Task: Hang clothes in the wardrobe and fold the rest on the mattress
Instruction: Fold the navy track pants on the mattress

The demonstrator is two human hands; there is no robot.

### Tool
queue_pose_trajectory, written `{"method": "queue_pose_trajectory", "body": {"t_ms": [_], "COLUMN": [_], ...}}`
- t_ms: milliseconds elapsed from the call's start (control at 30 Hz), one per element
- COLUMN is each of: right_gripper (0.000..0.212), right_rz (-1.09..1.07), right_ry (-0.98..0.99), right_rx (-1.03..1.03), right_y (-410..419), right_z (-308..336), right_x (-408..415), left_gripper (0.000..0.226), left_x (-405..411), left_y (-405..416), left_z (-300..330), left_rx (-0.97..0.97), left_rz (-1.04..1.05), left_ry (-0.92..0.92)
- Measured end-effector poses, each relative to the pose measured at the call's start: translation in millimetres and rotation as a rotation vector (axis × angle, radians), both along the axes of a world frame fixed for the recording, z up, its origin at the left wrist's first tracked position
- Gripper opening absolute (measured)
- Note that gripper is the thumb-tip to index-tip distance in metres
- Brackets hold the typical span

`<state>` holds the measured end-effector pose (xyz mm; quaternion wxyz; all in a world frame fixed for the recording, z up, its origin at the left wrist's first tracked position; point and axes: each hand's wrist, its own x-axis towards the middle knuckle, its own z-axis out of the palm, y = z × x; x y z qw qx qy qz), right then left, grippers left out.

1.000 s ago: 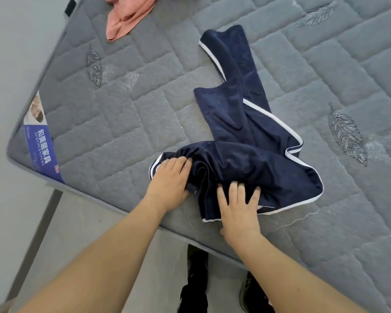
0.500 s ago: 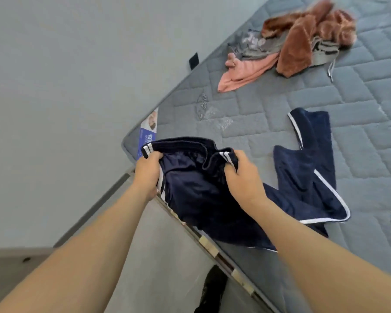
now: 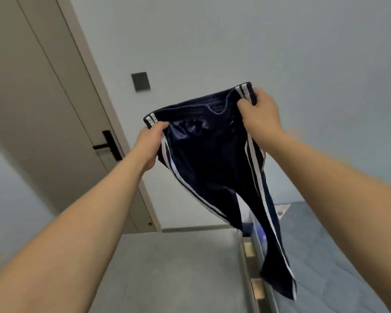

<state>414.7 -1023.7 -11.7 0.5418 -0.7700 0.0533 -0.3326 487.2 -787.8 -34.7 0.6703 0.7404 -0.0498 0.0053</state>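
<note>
Far left stands a door with a dark handle, and on the wall to its right a dark switch plate; neither matters to my hold, they only sit behind what I lift. My left hand pinches the left end of the waistband, thumb on top and fingers curled under the cloth, just where the white stripes begin. The trousers, navy with white side stripes, hang in the air between my hands, well above the floor, waistband up and legs trailing down to the right. I hold them high and spread so that, I judge, their own weight pulls the legs straight and shows me the seams before I fold or hang them. My right hand grips the right end of the waistband, fingers curled round the striped edge, higher than the left, so the band slopes up to the right. Near right lies the mattress; the leg ends hang over its edge, and whether they touch it I cannot tell.
</note>
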Motion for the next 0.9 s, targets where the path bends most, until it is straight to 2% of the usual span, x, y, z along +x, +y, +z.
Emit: {"method": "queue_pose_trajectory", "body": {"t_ms": [100, 167, 233, 267, 367, 400, 467, 500, 533, 600, 700, 767, 833, 900], "right_gripper": [0.010, 0.012, 0.017, 0.019, 0.016, 0.016, 0.020, 0.022, 0.022, 0.020, 0.042, 0.038, 0.021, 0.018], "right_rz": [-0.177, -0.143, -0.104, -0.086, -0.149, -0.110, 0.004, 0.028, 0.042, 0.127, 0.433, 0.532, 0.450, 0.313], "right_ry": [-0.112, -0.136, 0.054, 0.116, -0.032, 0.018, 0.287, 0.337, 0.311, 0.203, 0.177, 0.137, 0.021, -0.035], "right_rx": [-0.048, -0.005, -0.161, -0.225, -0.157, -0.196, -0.297, -0.276, -0.240, -0.125, -0.077, -0.099, -0.055, 0.012], "right_y": [11, 13, 18, 22, 37, 42, 54, 55, 55, 55, 52, 47, 41, 39], "right_z": [82, 101, 95, 88, 89, 91, 88, 88, 90, 96, 106, 104, 100, 97], "right_x": [8, 13, 14, 16, 26, 33, 40, 45, 47, 48, 43, 41, 45, 49], "left_gripper": [0.038, 0.041, 0.042, 0.042, 0.031, 0.031, 0.031, 0.027, 0.021, 0.024, 0.034, 0.035, 0.033, 0.028], "left_x": [-11, -16, -18, -17, -5, 0, 4, 8, 11, 13, 18, 18, 18, 16], "left_y": [36, 52, 66, 74, 96, 104, 120, 127, 134, 149, 160, 160, 158, 152], "left_z": [76, 100, 106, 106, 119, 124, 124, 124, 127, 133, 138, 137, 134, 131], "left_rx": [0.166, 0.276, 0.521, 0.584, 0.456, 0.487, 0.610, 0.566, 0.460, 0.244, 0.140, 0.034, -0.096, -0.149], "left_rz": [-0.127, -0.183, -0.120, -0.090, -0.040, -0.018, -0.024, -0.058, -0.084, -0.120, -0.212, -0.223, -0.239, -0.272], "left_ry": [-0.206, -0.279, -0.259, -0.235, -0.306, -0.313, -0.269, -0.267, -0.271, -0.267, -0.226, -0.203, -0.194, -0.156]}}
